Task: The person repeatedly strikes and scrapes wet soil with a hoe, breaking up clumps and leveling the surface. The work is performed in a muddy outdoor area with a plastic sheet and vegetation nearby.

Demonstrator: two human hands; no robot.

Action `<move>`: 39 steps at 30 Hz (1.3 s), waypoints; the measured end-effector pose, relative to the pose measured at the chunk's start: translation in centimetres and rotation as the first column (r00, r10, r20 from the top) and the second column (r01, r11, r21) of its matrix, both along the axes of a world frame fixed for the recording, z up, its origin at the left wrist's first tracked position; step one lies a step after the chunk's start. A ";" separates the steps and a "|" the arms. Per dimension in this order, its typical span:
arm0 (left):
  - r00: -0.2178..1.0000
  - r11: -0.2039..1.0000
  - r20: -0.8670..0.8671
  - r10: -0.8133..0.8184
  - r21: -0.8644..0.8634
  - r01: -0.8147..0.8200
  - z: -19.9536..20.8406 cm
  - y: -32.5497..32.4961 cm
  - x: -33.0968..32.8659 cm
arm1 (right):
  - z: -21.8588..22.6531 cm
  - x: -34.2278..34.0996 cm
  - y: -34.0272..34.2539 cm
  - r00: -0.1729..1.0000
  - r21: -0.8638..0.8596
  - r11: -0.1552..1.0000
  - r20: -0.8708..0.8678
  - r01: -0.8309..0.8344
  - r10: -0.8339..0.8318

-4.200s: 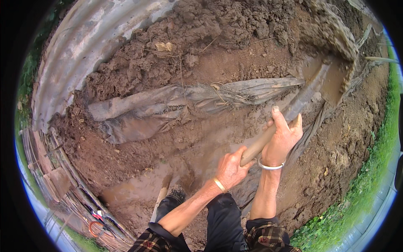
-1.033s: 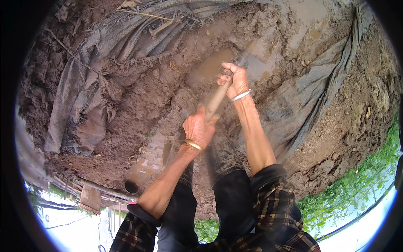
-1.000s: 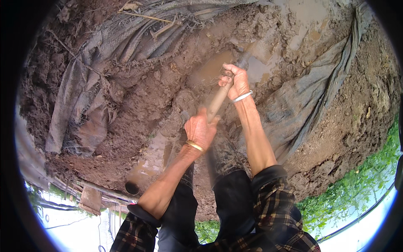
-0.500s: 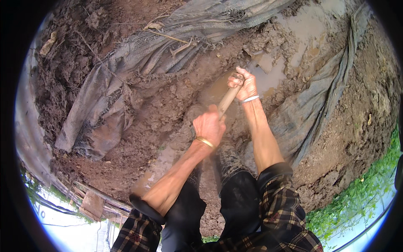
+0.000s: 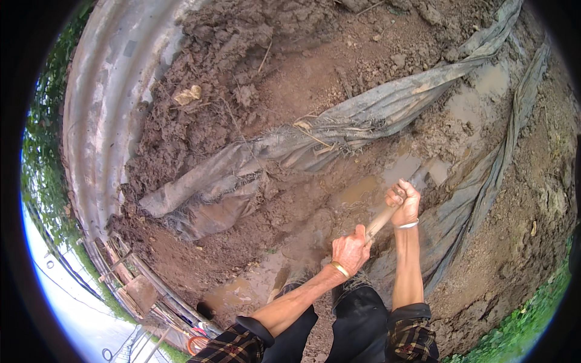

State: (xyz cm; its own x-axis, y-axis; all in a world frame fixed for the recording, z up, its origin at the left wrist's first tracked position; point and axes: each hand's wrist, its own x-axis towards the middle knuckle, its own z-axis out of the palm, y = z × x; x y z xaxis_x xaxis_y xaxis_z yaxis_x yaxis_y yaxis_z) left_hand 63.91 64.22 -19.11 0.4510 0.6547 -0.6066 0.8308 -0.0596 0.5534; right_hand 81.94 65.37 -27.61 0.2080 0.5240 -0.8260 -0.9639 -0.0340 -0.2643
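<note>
Both my hands are wrapped round the pale wooden handle (image 5: 380, 221) of a digging tool, which slants from lower left to upper right. My left hand (image 5: 351, 250), with a gold-coloured bangle at the wrist, grips the lower part. Farther up the shaft, my right hand (image 5: 404, 202) is closed on it, a white band at that wrist. Beyond the right hand, the tool's grey muddy head (image 5: 420, 174) is blurred over brown puddle water (image 5: 399, 167), so its exact shape cannot be told. My legs stand in the mud just below the hands.
A torn grey sheet (image 5: 387, 109) lies twisted across the muddy ground on the far side; another muddy sheet (image 5: 478, 187) runs along the right. Corrugated panels (image 5: 106, 115) stand at the left, wooden poles (image 5: 163, 284) at the lower left. Green plants (image 5: 520, 333) grow at lower right.
The view has swung left, bringing the corrugated panels well into sight, and my hands and the tool now appear lower and farther right. Both hands keep their hold on the handle.
</note>
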 end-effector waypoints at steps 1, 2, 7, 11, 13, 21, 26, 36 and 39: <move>1.000 1.000 0.021 0.007 0.027 -0.007 1.5 0.7 0.4 | 2.4 0.4 0.9 0.998 0.007 0.999 0.053 -0.034 0.034; 0.999 1.000 0.036 0.013 0.023 -0.014 3.1 1.5 0.7 | 4.8 0.7 2.1 0.993 -0.010 0.999 0.105 -0.044 0.045; 0.949 0.982 0.257 0.180 0.006 -0.188 9.6 6.5 1.8 | 16.8 1.5 10.1 0.929 -0.129 0.991 0.362 -0.033 0.078; 0.832 0.950 0.461 0.309 -0.181 -0.252 14.3 13.3 1.6 | 23.6 0.5 17.4 0.797 0.048 0.987 0.597 -0.151 0.093; 0.661 0.765 0.465 0.588 -0.585 -0.268 16.6 17.8 0.8 | 25.6 -1.2 21.9 0.798 0.117 0.967 0.592 -0.228 0.116; 0.446 0.651 0.496 0.745 -0.688 -0.322 15.0 28.6 -0.2 | 21.9 -5.0 37.8 0.681 -0.030 0.868 0.608 -0.495 0.409; 0.530 0.753 0.563 0.634 -0.606 -0.256 14.2 26.4 0.1 | 21.9 -2.7 33.1 0.789 0.082 0.933 0.562 -0.351 0.248; 0.627 0.585 0.233 0.743 -0.682 -0.440 16.8 11.6 -4.5 | 20.9 -8.5 18.1 0.851 -0.066 0.909 0.331 -0.411 0.408; 0.505 0.438 0.183 0.843 -0.779 -0.449 17.7 12.7 -6.2 | 22.2 -11.2 20.5 0.795 -0.112 0.867 0.355 -0.486 0.492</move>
State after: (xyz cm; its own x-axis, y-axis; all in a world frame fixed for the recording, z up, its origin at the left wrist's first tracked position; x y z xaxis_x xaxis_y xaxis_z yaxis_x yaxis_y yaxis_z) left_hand 57.68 76.94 -1.44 0.3805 0.4781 -0.7916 0.0388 0.8470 0.5302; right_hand 70.71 85.90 -5.40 0.2105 0.6252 -0.7516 -0.6542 -0.4812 -0.5835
